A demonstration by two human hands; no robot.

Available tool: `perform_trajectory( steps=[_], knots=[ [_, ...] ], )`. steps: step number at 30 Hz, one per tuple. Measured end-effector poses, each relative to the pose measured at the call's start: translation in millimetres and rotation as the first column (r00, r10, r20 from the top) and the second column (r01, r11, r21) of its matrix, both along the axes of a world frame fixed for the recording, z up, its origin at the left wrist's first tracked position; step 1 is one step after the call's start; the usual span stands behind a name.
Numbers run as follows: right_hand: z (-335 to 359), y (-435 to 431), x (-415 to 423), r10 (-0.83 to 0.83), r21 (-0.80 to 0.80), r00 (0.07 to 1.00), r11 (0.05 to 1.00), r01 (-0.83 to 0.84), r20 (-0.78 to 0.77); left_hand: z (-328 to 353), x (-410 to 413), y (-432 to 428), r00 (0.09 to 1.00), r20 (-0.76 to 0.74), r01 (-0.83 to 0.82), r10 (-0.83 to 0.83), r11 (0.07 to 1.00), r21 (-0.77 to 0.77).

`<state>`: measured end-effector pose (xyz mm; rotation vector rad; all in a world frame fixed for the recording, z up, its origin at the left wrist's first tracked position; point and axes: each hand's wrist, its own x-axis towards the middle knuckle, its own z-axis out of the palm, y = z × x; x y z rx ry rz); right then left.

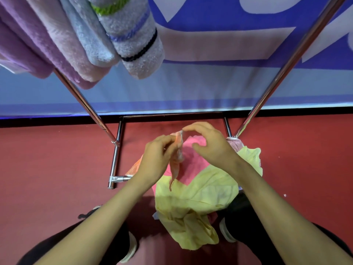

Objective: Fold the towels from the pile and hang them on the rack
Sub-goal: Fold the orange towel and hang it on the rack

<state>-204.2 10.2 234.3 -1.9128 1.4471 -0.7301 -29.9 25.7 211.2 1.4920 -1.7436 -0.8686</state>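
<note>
The rack (286, 62) carries folded towels (63, 44) at its left; the pile (198, 199) lies on the floor. Above it, the left hand (158, 159) pinches an orange towel (176, 161). The right hand (208, 142), grip wide, touches its top corner. Next, likely: spread it for folding.

The floor (47, 159) is covered in a dull red, carpet-like surface, and a few small pale specks (284, 195) are seen on it at the right. Its far edge is bordered by a black strip (57, 120). Above the strip a large banner (191, 83) is hung, printed with blue, pale grey and pink shapes. A bluish sheen is seen along the banner's lower edge.
</note>
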Motion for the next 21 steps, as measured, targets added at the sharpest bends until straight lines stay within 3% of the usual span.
perform_trajectory(
  steps=[2, 5, 10, 12, 14, 16, 19, 21],
  knots=[
    [1, 3, 1, 0.055, 0.009, 0.998, 0.998, -0.056, 0.015, 4, 3, -3, 0.993, 0.088, 0.085, -0.076, 0.992, -0.099],
    [2, 0, 1, 0.039, -0.024, 0.999, 0.999, -0.038, 0.037, 10, 6, -2, 0.980, 0.119, 0.175, -0.160, 0.977, -0.124],
    [4, -1, -1, 0.076, -0.049, 0.997, 0.996, -0.075, 0.014, 21, 0, 6, 0.984, -0.158, 0.093, -0.086, 0.995, 0.037],
    [7, 0, 1, 0.057, -0.091, 0.996, 0.995, -0.050, 0.073, 18, -1, 4, 0.982, -0.187, 0.050, -0.040, 0.998, 0.047],
    [13, 1, 2, -0.007, -0.096, 0.975, 0.995, 0.029, 0.224, 8, 1, 2, 0.990, -0.137, 0.029, -0.019, 0.997, 0.074],
    [18, -3, -1, -0.125, -0.106, 0.939, 0.980, 0.167, 0.321, -4, 4, -1, 1.000, 0.012, 0.028, -0.029, 0.991, 0.130],
    [21, -13, -16, -0.312, -0.142, 0.865, 0.909, 0.392, 0.394, -19, 13, -5, 0.983, 0.185, -0.060, 0.015, 0.969, 0.240],
    [22, -16, -29, -0.370, -0.126, 0.848, 0.887, 0.444, 0.378, -23, 21, -9, 0.969, 0.232, -0.155, 0.088, 0.944, 0.290]
  ],
)
